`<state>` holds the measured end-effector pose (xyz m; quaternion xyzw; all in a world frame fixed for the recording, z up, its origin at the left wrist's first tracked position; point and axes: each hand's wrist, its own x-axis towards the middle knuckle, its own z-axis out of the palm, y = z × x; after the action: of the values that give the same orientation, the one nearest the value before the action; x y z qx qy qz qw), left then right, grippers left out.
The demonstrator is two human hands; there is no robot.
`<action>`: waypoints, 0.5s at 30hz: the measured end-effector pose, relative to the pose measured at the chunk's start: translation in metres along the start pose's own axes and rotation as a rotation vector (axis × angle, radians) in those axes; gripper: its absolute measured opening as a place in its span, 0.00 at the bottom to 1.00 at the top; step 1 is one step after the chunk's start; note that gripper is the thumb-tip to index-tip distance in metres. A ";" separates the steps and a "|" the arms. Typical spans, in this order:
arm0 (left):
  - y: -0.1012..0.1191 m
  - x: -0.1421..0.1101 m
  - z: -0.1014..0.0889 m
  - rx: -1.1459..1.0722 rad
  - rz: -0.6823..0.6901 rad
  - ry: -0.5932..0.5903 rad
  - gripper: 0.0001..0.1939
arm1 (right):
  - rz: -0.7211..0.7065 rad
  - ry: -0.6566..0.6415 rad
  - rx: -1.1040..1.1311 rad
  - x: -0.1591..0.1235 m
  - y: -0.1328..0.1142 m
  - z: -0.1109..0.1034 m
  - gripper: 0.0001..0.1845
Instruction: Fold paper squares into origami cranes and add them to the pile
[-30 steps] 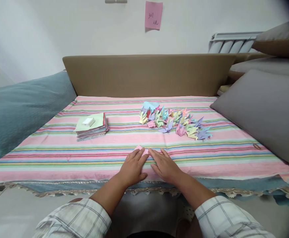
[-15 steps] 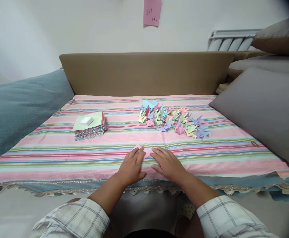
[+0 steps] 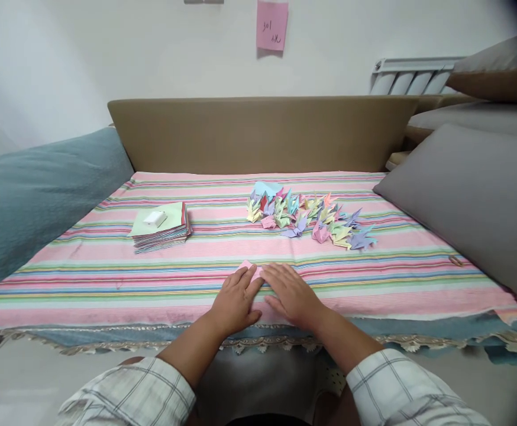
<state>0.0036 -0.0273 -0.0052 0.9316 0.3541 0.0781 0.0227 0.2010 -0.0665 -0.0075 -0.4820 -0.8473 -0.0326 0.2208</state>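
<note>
Striped cloth covers the seat in front of us. Near its front edge lies one small pink paper, mostly under our hands. Our left hand lies on it with fingers stretched out, gripping nothing. Our right hand has long, flat fingers too, with the tips at the paper's right side. Our hands hide too much to tell how far it is folded. Behind it, many paper birds sit in a bunch, and those look done. Off to the left is a thick paper pile with a small white box on top, so lots of sheets seem left. Compared with half a second ago, our right hand is closer to the left, and less pink shows between them.
</note>
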 end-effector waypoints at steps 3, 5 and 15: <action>-0.001 0.001 0.000 -0.025 -0.005 -0.009 0.43 | -0.003 -0.096 0.024 0.001 -0.004 0.011 0.32; -0.001 0.001 0.001 -0.049 -0.007 -0.004 0.42 | 0.025 -0.145 0.034 0.001 -0.003 0.014 0.34; -0.006 0.011 0.001 -0.343 -0.136 0.080 0.47 | 0.029 -0.183 0.032 -0.002 0.001 0.016 0.33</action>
<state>0.0075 -0.0153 -0.0057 0.8842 0.3982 0.1727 0.1725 0.1971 -0.0630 -0.0223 -0.4917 -0.8572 0.0284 0.1505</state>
